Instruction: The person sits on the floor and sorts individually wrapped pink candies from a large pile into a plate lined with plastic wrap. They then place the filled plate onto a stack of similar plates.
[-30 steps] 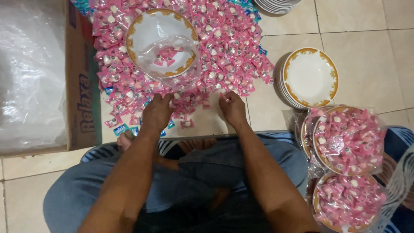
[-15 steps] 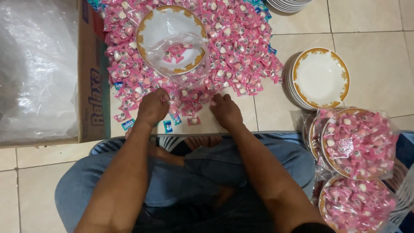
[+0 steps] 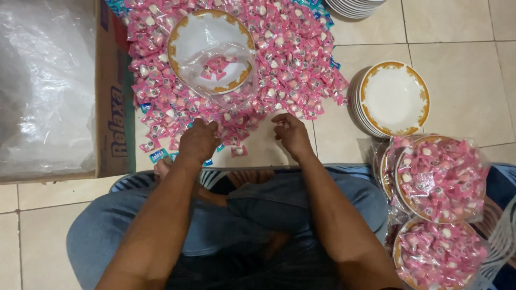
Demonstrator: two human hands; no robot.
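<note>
Left hand [image 3: 198,140] and right hand [image 3: 290,131] curled on near edge of candy pile [image 3: 279,59], candies probably pinched. Bagged plate [image 3: 210,49] barely filled; two wrapped plates [image 3: 438,177] finished, empty plates [image 3: 392,98] left.

cardboard box [image 3: 114,96], stacked empty plates [image 3: 394,98], wrapped candy plates [image 3: 438,177]
</note>
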